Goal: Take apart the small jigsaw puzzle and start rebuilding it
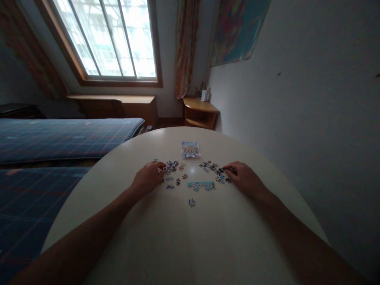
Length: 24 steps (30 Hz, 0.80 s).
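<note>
My left hand (pixel 149 175) rests at the left cluster of loose jigsaw puzzle pieces (pixel 171 166), thumb and forefinger closed around a piece that they mostly cover. At the right cluster of puzzle pieces (pixel 211 166), my right hand (pixel 242 176) has bent fingers pinching a dark piece at its edge. Between the hands lies a joined strip of puzzle pieces (pixel 201 185), light blue with pale lettering. One single puzzle piece (pixel 191 202) lies nearer to me, below the strip. Behind the clusters is a small printed picture sheet or packet (pixel 190 150).
Everything lies on a round white table (pixel 190 245). A bed with a blue plaid cover (pixel 65 138) stands to the left. Beyond the table are a wooden desk (pixel 139 99) and a corner shelf (pixel 200 105). A pale wall (pixel 282 118) runs along the right.
</note>
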Tool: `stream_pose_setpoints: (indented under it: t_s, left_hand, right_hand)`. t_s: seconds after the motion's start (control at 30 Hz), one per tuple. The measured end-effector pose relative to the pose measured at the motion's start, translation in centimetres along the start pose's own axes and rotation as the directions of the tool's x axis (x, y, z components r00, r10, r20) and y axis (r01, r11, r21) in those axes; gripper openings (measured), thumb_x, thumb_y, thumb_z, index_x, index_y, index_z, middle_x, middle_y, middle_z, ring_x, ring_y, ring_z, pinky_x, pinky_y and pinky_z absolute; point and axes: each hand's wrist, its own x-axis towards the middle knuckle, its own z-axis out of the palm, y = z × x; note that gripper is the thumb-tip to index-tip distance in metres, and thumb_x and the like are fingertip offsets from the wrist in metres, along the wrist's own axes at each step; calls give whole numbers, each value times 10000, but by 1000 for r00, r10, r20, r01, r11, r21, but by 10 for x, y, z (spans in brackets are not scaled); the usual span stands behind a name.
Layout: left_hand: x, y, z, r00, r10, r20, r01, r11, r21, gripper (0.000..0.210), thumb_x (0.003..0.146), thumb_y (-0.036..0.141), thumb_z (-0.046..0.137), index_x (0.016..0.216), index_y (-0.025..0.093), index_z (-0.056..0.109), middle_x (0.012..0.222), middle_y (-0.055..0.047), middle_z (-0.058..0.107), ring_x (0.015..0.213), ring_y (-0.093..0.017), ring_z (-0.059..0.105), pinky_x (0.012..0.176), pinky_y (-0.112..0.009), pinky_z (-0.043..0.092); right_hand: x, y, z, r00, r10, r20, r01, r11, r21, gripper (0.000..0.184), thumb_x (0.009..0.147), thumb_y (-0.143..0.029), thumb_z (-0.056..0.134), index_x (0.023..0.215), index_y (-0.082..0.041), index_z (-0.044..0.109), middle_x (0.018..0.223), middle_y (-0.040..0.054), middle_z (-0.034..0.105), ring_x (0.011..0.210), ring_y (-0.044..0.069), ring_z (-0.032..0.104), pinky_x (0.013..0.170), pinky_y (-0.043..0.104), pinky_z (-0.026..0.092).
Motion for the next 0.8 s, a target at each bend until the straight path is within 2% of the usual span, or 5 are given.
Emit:
stream_pose_setpoints:
  t_s: [0.33, 0.5, 0.6, 0.73, 0.8]
  left_hand:
    - [-2, 2, 2, 999, 45, -25, -46, 998, -34, 255, 873, 245, 572, 1101, 245, 686, 1041, -41, 703, 884, -211, 660, 785, -319, 487]
    - [-2, 1, 3, 988, 142, -61, -145, 989, -38, 267, 885, 233, 545, 1118, 237, 676, 1012, -45, 709, 937, -218, 649, 819, -323, 491]
    - [-5, 1, -1, 978, 196, -69, -198, 980, -17, 224, 892, 259, 541, 1057, 231, 690, 1000, -51, 709, 929, -221, 638, 825, -335, 491]
    - [-11, 7, -9, 961, 275, -9, -274, 960, 61, 160, 868, 309, 581, 927, 229, 707, 964, -51, 701, 930, -242, 617, 874, -383, 473]
    - [-14, 10, -10, 956, 290, 38, -292, 953, 82, 158, 854, 327, 607, 942, 243, 709, 1008, -52, 692, 986, -264, 602, 901, -413, 458]
  right_hand:
    - [4, -7, -8, 998, 52, 44, -51, 998, -20, 196, 873, -280, 588, 961, -212, 750, 949, 69, 704, 878, 227, 639, 784, 345, 482]
    - [2, -5, -5, 998, 51, 23, -51, 999, -11, 208, 876, -296, 590, 978, -204, 746, 952, 75, 703, 886, 228, 636, 791, 346, 490]
    - [1, -4, -4, 999, 36, 3, -36, 999, 9, 213, 879, -305, 585, 984, -209, 745, 974, 78, 706, 900, 227, 638, 800, 349, 493]
    - [0, -4, -3, 999, 36, -10, -36, 999, 15, 210, 873, -304, 588, 976, -213, 748, 968, 76, 710, 891, 225, 640, 808, 353, 493]
    - [0, -4, -4, 999, 37, -9, -37, 999, 13, 207, 873, -300, 587, 970, -214, 748, 965, 74, 711, 890, 225, 640, 815, 353, 489]
